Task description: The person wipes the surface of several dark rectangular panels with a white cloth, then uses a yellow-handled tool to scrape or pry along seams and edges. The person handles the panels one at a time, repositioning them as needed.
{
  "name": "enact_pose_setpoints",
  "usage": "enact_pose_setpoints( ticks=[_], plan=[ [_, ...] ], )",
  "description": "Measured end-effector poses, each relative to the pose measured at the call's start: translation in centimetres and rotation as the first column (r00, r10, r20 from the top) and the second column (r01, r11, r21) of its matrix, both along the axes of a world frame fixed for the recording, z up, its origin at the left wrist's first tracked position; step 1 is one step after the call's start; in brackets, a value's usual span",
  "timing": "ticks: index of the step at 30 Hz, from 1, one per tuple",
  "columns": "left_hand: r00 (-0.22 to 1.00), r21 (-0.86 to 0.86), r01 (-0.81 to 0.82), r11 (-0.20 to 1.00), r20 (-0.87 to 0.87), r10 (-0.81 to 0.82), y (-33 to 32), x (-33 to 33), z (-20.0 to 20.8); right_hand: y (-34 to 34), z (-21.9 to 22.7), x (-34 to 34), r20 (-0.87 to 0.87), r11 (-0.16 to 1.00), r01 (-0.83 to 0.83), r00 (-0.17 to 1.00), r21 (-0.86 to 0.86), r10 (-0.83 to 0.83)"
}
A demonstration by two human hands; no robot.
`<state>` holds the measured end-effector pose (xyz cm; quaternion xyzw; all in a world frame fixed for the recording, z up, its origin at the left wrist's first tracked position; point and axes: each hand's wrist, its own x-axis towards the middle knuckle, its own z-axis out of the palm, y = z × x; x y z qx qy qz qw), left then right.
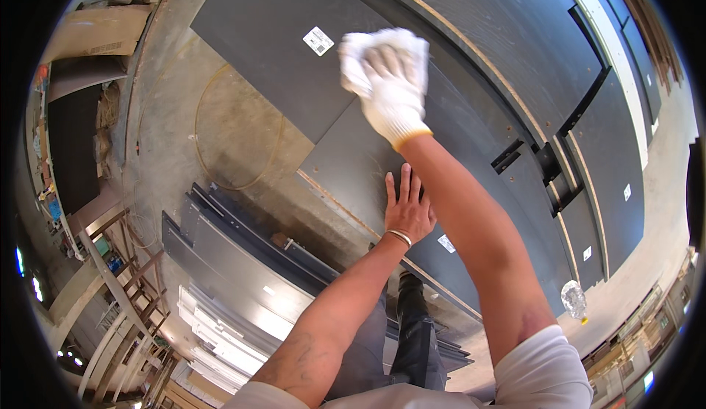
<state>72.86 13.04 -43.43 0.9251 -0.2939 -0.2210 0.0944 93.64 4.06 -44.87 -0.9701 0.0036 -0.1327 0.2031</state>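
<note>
My right hand [393,96], in a white work glove, presses a white cloth [368,50] onto a dark grey board [353,151] with a pale exposed edge. The cloth is bunched under the gloved fingers near the board's far end. My left hand [407,207] is bare, with a thin band at the wrist. It lies flat with fingers spread on the same board, closer to me. A small white label [318,40] is stuck on another dark panel [272,48] just left of the cloth.
More dark panels [529,34] with cut-outs and white stickers lie to the right. A stack of grey and white boards [235,262] sits lower left on the concrete floor [220,129]. A clear plastic bottle [574,299] stands at right. Wooden frames [125,262] are at left.
</note>
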Motion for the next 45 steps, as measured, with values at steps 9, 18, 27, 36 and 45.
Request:
enact_pose_setpoints(
  ticks=[9, 18, 27, 36, 45],
  plan=[
    [0.997, -0.105, -0.053, 0.993, 0.058, 0.059, -0.2, 0.1, -0.1, -9.4, 6.2, -23.2, -0.64, 0.942, 0.137, 0.702, -0.307, -0.311],
    [0.997, -0.08, -0.032, 0.996, -0.075, 0.026, 0.1, 0.4, -0.5, 0.3, -0.6, -2.0, -0.123, 0.994, 0.089, 0.989, 0.062, -0.081],
    [0.971, -0.115, -0.002, 0.993, 0.237, 0.03, -0.4, 0.1, -0.3, -16.7, 5.1, -40.8, -0.341, 0.805, 0.495, 0.733, -0.326, -0.589],
    [0.927, -0.054, 0.052, 0.997, 0.374, -0.028, -0.7, 0.2, -0.6, -9.3, 2.8, -26.8, -0.301, 0.786, 0.615, 0.762, 0.06, -0.573],
    [0.906, -0.067, 0.063, 0.996, 0.422, -0.029, -1.3, -0.2, 0.0, -23.3, 4.4, -54.7, -0.23, 0.447, 0.881, 0.408, -0.156, -0.884]
  ],
)
